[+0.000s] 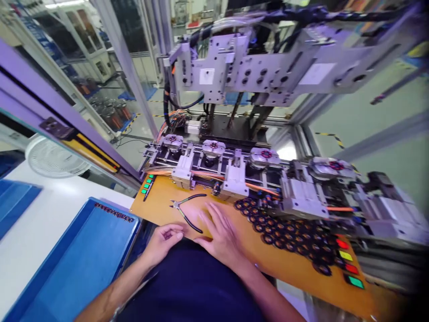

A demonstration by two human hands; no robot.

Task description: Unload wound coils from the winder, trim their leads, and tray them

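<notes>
The left hand (pixel 163 242) curls loosely, any hold unclear, while the right hand (pixel 221 238) spreads empty fingers (pixel 215 217) over the orange surface (pixel 152 209). Splayed pliers (pixel 177 205) lie just beyond both hands

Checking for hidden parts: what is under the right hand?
Orange tabletop shows to either side of the right hand; pliers lie beside it. Anything directly beneath the hand is covered, so I can't tell.

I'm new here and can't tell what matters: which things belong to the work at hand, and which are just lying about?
Likely in the work:
pliers beside the right hand
piled dark rings
blue tray with a parts row

Seemingly just about:
white ribbed round object
</notes>
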